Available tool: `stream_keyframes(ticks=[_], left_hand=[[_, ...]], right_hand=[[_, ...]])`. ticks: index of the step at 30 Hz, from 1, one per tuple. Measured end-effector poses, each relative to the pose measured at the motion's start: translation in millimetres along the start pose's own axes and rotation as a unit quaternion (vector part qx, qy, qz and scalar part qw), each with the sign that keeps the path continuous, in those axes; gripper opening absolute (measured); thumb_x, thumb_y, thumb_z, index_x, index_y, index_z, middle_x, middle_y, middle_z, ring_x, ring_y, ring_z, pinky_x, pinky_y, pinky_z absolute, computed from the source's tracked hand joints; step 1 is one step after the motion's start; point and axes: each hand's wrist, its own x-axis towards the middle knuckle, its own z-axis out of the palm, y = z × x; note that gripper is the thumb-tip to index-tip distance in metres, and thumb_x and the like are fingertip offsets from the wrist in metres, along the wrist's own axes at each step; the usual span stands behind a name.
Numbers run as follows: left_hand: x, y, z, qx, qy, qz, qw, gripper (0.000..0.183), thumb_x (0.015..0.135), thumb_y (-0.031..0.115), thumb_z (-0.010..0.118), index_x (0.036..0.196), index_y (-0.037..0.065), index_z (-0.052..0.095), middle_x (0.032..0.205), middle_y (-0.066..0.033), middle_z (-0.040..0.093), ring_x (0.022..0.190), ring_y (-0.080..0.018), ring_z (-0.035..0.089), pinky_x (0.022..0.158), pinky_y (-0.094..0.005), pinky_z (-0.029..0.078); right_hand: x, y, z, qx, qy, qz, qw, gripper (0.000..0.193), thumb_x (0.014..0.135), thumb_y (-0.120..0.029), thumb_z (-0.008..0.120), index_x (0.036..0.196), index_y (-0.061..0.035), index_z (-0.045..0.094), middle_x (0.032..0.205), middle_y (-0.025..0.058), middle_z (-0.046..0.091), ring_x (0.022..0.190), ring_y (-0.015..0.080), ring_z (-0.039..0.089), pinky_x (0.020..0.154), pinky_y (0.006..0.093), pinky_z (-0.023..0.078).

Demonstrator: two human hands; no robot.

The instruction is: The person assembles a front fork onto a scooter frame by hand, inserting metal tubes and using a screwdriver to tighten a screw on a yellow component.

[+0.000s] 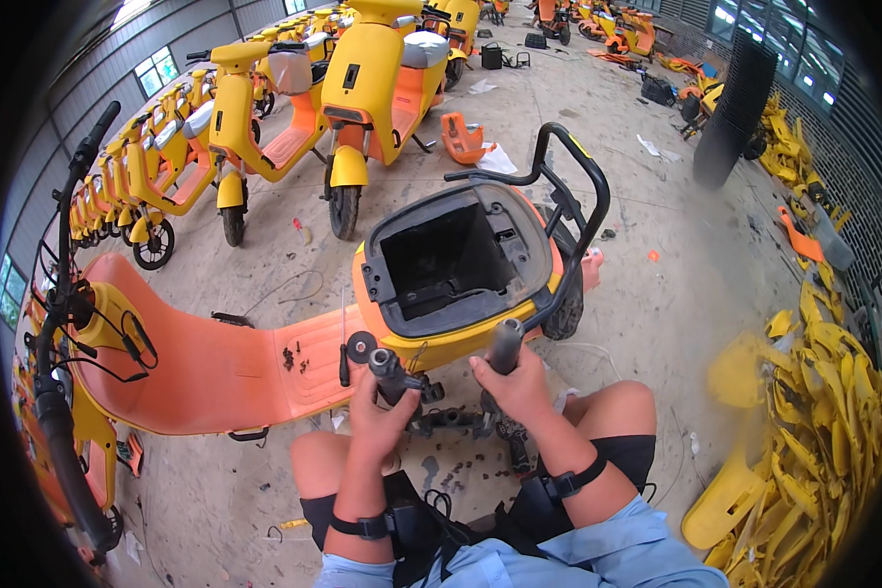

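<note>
In front of me stands an orange and yellow scooter, its seat off and the dark storage bin exposed. My left hand is closed around a dark tube-shaped part with a round, hollow-looking end. Over to the right, my right hand grips a dark grey cylindrical part, upright and apart from the first. Below and between the hands is a dark metal assembly; how it joins the held parts is unclear. A screwdriver, a black disc and small screws lie on the footboard.
Rows of yellow scooters stand at the far left. Yellow panels are heaped along the right side. A black rear rail rises behind the bin, and handlebars are at far left. An orange part lies on the floor.
</note>
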Motion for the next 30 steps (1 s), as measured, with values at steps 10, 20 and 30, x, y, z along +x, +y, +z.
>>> stream_keyframes(ticks=[10,20,30], left_hand=[[-2.6,5.2,12.0,-0.094,-0.098,0.082,0.987,0.021,0.071,0.001,0.072,0.090,0.003,0.064,0.097,-0.0049,0.069,0.090,-0.0140,0.062,0.085,-0.0302,0.050],[-12.8,-1.7,33.3,-0.093,0.100,0.025,0.990,0.021,0.076,0.001,0.072,0.095,0.001,0.065,0.093,-0.0057,0.069,0.084,-0.0117,0.063,0.079,-0.0291,0.052],[-16.8,-18.7,18.1,-0.026,0.046,0.084,0.995,0.026,0.072,0.011,0.080,0.091,0.002,0.065,0.084,-0.0078,0.069,0.078,-0.0152,0.066,0.073,-0.0299,0.054]], right_hand=[[8.8,6.5,-24.2,0.177,-0.119,0.021,0.977,0.022,0.084,-0.018,0.079,0.094,-0.0035,0.066,0.084,0.0000,0.066,0.079,0.0089,0.058,0.076,0.0268,0.049],[4.8,13.3,-17.1,0.033,-0.078,0.012,0.996,0.021,0.082,-0.017,0.079,0.083,-0.0044,0.063,0.075,-0.0016,0.062,0.070,0.0077,0.056,0.068,0.0271,0.048],[-0.5,17.0,-10.7,0.018,-0.036,-0.047,0.998,0.019,0.084,-0.016,0.074,0.079,-0.0034,0.062,0.069,-0.0022,0.061,0.064,0.0073,0.055,0.061,0.0265,0.046]])
